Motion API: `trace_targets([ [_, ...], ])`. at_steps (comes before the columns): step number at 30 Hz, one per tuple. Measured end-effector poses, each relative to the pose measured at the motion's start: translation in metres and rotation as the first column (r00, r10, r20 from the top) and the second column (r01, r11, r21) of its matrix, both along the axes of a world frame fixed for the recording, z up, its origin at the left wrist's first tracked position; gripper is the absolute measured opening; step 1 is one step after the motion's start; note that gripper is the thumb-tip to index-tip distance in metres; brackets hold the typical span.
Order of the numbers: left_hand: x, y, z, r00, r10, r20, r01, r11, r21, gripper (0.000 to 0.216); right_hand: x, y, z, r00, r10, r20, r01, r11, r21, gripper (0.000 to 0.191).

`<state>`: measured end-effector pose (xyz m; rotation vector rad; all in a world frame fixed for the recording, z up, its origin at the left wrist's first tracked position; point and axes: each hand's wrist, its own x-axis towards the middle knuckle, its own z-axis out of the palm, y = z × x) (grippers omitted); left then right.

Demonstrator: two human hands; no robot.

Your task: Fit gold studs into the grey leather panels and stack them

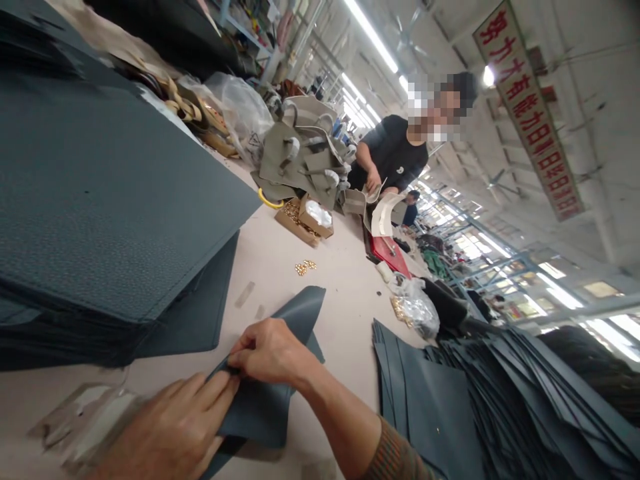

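Observation:
A dark blue-grey leather piece (260,413) lies bent on the table under both hands, its far end curling up. My right hand (275,353) pinches its upper edge between thumb and fingers. Close beside it, my left hand (170,420) grips the same edge with its fingers pressed together; its thumb is mostly hidden. The fingertips of both hands nearly meet. Beyond the piece sits a small pile of gold-coloured metal fittings (305,267).
Large stacked dark leather panels (110,193) rise at the left; more dark pieces (430,393) stand at the right. Farther back are a box of gold fittings (297,223), grey-green bags (300,157), a plastic bag (417,307) and a co-worker (393,150) handling a pale piece.

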<state>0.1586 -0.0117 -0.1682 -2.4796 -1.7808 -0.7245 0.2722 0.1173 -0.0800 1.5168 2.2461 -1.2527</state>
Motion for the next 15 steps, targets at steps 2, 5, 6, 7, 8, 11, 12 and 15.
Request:
trace_targets([
  [2, -0.001, 0.0, -0.005, 1.0, 0.008, 0.012, -0.008, 1.0, -0.008, 0.049, -0.001, 0.004, -0.004, 0.998, -0.057, 0.026, 0.059, 0.994, -0.093, 0.005],
  [5, -0.003, 0.001, -0.006, 0.999, -0.028, 0.024, 0.029, 1.0, -0.004, 0.05, -0.003, 0.01, -0.005, 0.995, -0.062, 0.082, 0.074, 0.984, -0.16, 0.006],
  [6, -0.004, 0.002, -0.005, 0.999, -0.042, 0.029, 0.042, 0.999, -0.008, 0.05, -0.004, 0.011, -0.004, 0.994, -0.045, 0.096, 0.06, 0.986, -0.159, 0.007],
  [7, -0.005, 0.002, -0.004, 0.998, -0.049, 0.032, 0.05, 0.999, -0.017, 0.049, -0.006, 0.013, -0.003, 0.994, -0.032, 0.108, 0.05, 0.986, -0.161, 0.009],
  [8, -0.005, 0.003, -0.003, 0.998, -0.048, 0.034, 0.049, 0.998, -0.025, 0.049, -0.007, 0.014, -0.002, 0.993, -0.024, 0.116, 0.043, 0.985, -0.166, 0.011],
  [11, -0.004, 0.004, -0.001, 0.999, -0.033, 0.023, 0.034, 0.999, -0.034, 0.048, -0.008, 0.015, 0.0, 0.993, -0.013, 0.117, 0.036, 0.979, -0.201, 0.016],
  [12, -0.004, 0.004, -0.001, 0.999, -0.025, 0.025, 0.026, 0.999, -0.031, 0.048, -0.007, 0.015, -0.001, 0.995, -0.011, 0.101, 0.03, 0.981, -0.192, 0.016],
  [15, -0.008, 0.005, -0.006, 0.995, -0.001, 0.097, 0.003, 1.0, -0.017, 0.044, 0.001, 0.007, 0.001, 0.999, 0.033, 0.042, -0.033, 0.999, -0.007, 0.014],
])
